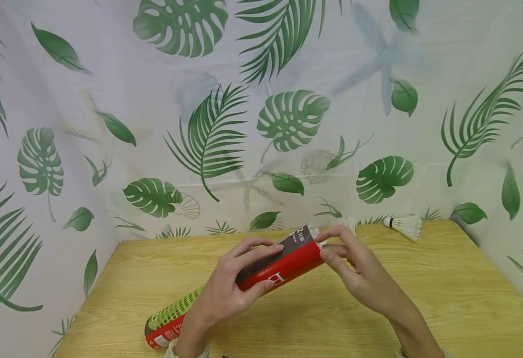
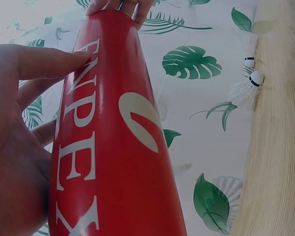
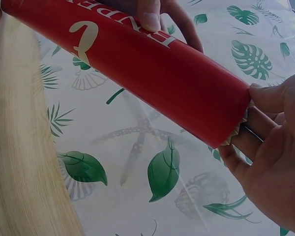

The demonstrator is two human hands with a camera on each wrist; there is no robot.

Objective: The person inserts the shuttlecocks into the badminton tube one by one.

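A red, grey and green shuttlecock tube (image 1: 297, 258) slants over the table, its right end higher. My left hand (image 1: 230, 283) grips the tube around its middle, thumb on the near side and fingers over the top. At the raised mouth, white feather tips of a shuttlecock (image 1: 313, 230) stick out a little. My right hand (image 1: 360, 271) pinches at these feathers, with its thumb against the rim and fingertips in the mouth, as the right wrist view shows. The rest of that shuttlecock is hidden inside the tube.
A white shuttlecock (image 1: 402, 226) with a black band lies at the table's back right edge. Another shuttlecock (image 2: 249, 61) lies beside it, mostly behind my right hand in the head view. The wooden table (image 1: 458, 298) meets a leaf-patterned cloth (image 1: 288, 209) at the back and sides.
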